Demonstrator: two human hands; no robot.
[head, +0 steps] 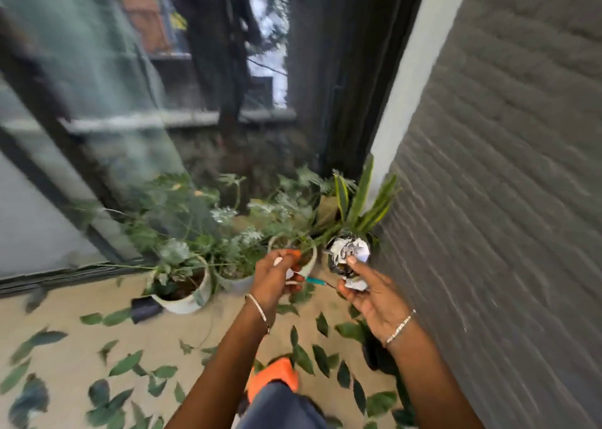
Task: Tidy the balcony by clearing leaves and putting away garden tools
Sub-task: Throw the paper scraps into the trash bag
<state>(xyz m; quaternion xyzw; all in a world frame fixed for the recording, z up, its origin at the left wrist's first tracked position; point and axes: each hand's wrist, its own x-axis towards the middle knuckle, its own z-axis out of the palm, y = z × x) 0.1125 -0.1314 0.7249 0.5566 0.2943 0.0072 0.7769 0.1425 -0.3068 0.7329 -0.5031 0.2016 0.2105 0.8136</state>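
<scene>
Several green leaves (125, 363) lie scattered over the beige balcony floor (65, 357). My left hand (275, 277) grips a small orange and white tool (294, 267) whose teal and dark tip (321, 282) points right. My right hand (371, 293) pinches a crumpled white and silver wrapper (350, 252) between thumb and fingers, at chest height over the pots. The frame is blurred by motion, so the tool's exact type is unclear.
White pots with plants (182, 285) stand along the glass door (49, 168) at left. A snake plant (361, 200) sits in the corner by the grey brick wall (505, 200). A small black pot (145, 308) lies tipped on the floor. An orange shoe (273, 376) shows below.
</scene>
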